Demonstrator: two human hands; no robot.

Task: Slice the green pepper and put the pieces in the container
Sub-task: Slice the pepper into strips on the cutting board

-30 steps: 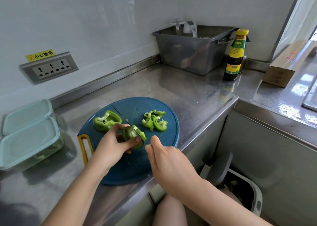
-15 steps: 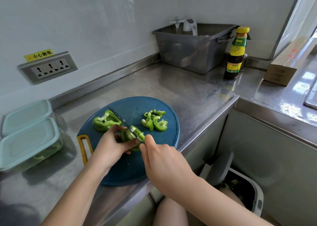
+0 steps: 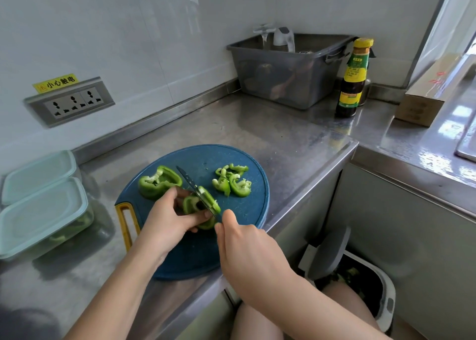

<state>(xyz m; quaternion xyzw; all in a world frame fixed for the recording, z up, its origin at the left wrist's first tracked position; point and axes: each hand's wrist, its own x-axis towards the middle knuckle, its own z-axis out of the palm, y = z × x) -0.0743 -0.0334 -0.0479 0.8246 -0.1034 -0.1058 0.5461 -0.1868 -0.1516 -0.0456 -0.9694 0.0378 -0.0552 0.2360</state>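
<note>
Our left hand (image 3: 168,217) curls around the green pepper (image 3: 189,205), pinning it. Our right hand (image 3: 247,247) grips the knife (image 3: 189,182), blade in the pepper. Cut slices (image 3: 233,183) lie beyond the right hand; container (image 3: 43,218) sits left of the left hand.

knife (image 3: 192,185) handle hidden in right hand (image 3: 247,249), container (image 3: 43,216) contents blurred

A yellow sticker (image 3: 55,83) on the wall, at ten o'clock from the cutting board (image 3: 201,159), reads "小心触电" in black characters beside a small warning triangle. It sits at twelve o'clock of the socket strip (image 3: 70,102). The bottle (image 3: 354,81) label's print and the red marks on the cardboard box (image 3: 425,92) are too small to read.
</note>
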